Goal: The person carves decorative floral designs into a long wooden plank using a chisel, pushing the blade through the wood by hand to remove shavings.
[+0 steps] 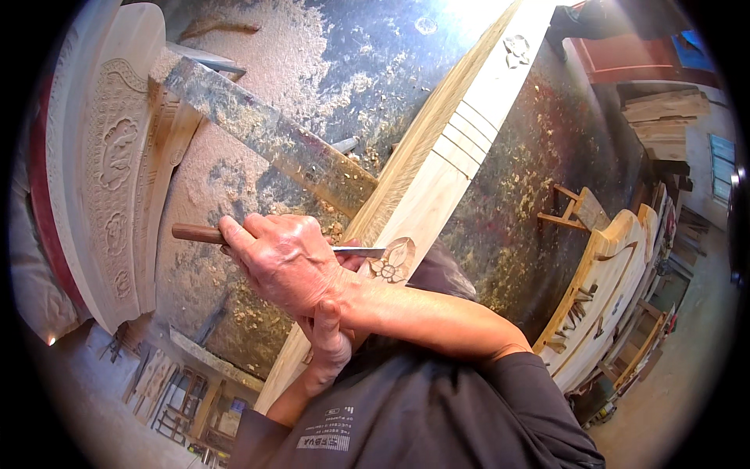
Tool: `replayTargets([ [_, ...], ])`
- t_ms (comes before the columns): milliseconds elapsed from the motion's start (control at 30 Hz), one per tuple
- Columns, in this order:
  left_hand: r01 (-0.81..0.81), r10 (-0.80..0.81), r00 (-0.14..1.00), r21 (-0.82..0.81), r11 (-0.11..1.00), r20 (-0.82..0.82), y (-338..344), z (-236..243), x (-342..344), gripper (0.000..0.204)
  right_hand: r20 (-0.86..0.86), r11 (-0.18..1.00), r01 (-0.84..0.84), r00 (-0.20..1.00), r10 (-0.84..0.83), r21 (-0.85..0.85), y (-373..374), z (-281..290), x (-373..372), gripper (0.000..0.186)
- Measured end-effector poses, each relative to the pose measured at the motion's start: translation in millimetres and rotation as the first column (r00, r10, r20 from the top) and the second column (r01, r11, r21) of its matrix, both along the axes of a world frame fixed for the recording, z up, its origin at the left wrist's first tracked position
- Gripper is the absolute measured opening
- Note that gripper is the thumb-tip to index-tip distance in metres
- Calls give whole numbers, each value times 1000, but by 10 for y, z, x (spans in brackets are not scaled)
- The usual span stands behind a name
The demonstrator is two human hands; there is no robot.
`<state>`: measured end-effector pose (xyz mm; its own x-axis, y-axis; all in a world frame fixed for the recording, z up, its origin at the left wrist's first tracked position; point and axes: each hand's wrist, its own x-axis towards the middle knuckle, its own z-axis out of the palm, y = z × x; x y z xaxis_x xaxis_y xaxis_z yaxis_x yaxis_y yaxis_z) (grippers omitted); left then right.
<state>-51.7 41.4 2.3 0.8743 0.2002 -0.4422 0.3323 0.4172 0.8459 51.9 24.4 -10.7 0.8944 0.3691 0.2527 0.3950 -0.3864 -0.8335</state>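
My right hand [285, 258] is closed around a carving chisel [199, 233], whose brown wooden handle sticks out to the left. The steel blade points right, its tip at a carved flower [388, 270] on a long pale wooden beam [426, 195]. My left hand [328, 340] is beneath the right wrist, its thumb up against it. The right forearm hides most of that hand; fingertips beside the blade appear to be its own, closed on the chisel. Another carved flower [516, 51] and several dark cross lines mark the beam's far part.
A dusty board [266, 129] meets the beam from the left. Beyond it stands a large carved wooden panel [117, 156]. Sawdust [269, 47] and shavings cover the floor. On the right are a small wooden stool [582, 209] and a workbench [598, 301] with several tools.
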Motion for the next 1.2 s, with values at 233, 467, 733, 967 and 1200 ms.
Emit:
replayTargets([
  [233, 34, -34, 999, -30, 999, 9, 8, 8, 23, 124, -11, 1000, -12, 1000, 12, 10, -14, 2, 6, 25],
  [467, 106, -107, 994, 41, 993, 9, 54, 2, -23, 123, 20, 999, 14, 1000, -15, 43, -60, 30, 17, 28],
  [733, 60, -60, 998, 73, 996, -3, 17, -37, 0, 122, 18, 999, 38, 999, -38, 29, -74, 8, 31, 29],
  [967, 56, -56, 998, 5, 998, -11, 48, -55, 3, 117, 5, 996, 61, 998, -61, 58, -85, -38, 38, 30],
  [1200, 73, -64, 992, 76, 994, -110, 115, -73, -93, 111, -20, 1000, 0, 1000, 1, 25, -112, -75, 16, 31],
])
